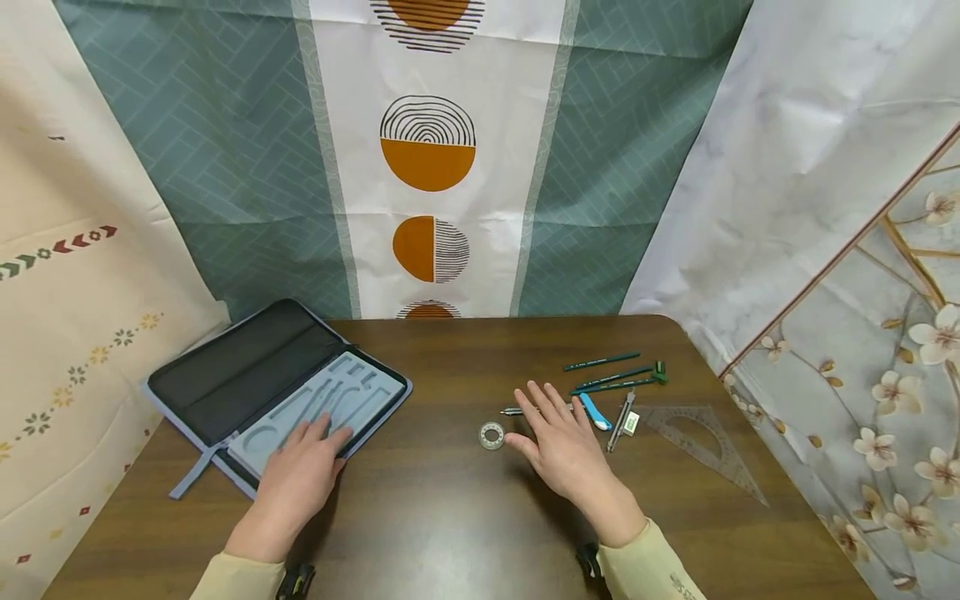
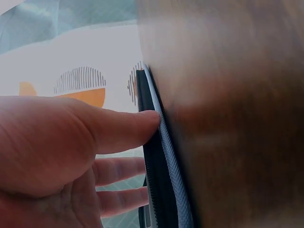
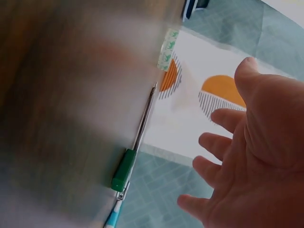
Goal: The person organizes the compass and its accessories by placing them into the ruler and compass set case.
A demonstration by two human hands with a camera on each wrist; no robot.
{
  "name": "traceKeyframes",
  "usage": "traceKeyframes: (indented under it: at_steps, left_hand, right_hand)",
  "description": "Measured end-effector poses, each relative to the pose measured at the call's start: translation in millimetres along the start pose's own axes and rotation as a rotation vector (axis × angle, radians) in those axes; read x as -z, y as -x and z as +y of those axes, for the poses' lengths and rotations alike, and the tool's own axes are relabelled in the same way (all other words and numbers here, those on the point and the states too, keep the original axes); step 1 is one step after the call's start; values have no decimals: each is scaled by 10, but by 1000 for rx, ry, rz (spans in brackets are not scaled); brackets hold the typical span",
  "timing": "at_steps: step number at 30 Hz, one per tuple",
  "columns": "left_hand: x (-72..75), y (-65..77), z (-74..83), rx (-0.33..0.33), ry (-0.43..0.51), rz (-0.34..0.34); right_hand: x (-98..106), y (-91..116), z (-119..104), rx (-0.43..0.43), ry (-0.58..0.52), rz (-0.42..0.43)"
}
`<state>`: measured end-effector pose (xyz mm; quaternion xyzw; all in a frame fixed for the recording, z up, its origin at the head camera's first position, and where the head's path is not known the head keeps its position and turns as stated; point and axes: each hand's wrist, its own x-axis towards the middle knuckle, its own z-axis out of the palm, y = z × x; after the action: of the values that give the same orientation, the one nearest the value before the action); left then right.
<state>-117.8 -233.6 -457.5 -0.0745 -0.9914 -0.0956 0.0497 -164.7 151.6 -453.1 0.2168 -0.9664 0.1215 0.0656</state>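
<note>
An open zip case (image 1: 238, 362) lies in the far left part of the tabletop (image 1: 450, 525), its black lid reaching toward the far left corner and its pale moulded insert (image 1: 296, 404) facing the middle. The left hand (image 1: 302, 471) rests over the near right part of that insert, fingers extended across the recesses; in the left wrist view its thumb touches the case's zipped rim, so the case sits directly under and ahead of this hand. A blue strap (image 1: 191, 479) sticks out from the case toward the left edge. The right hand (image 1: 564, 446) is well apart from the left, palm down with fingers spread and holding nothing, raised over the tabletop right of centre. Just beside its thumb lies a patterned tape roll (image 1: 483, 435), and a silver-tipped pen (image 1: 512, 411) runs partly hidden behind its fingers. Beyond the fingertips, toward the far right corner, lie three dark green pencils (image 1: 602, 361), with a green pencil sharpener (image 1: 660, 372) at the right ends of two of them. Immediately right of the hand come a light-blue cutter (image 1: 595, 412), a metal drawing compass (image 1: 621, 422) and a small eraser (image 1: 631, 423) close beside it. Farther over, nearer the right edge, a clear set square (image 1: 738, 475) lies flat, its longest point aimed at the near right corner.
</note>
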Motion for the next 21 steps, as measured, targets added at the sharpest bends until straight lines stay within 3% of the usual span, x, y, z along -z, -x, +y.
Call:
traceKeyframes:
  at_steps: [13, 21]
  left_hand:
    - [47, 28, 72, -48, -25, 27]
    - [-8, 38, 192, -112, -47, 34]
  right_hand:
    - [-71, -218, -185, 143, 12, -95]
    - [-63, -400, -320, 219, 34, -189]
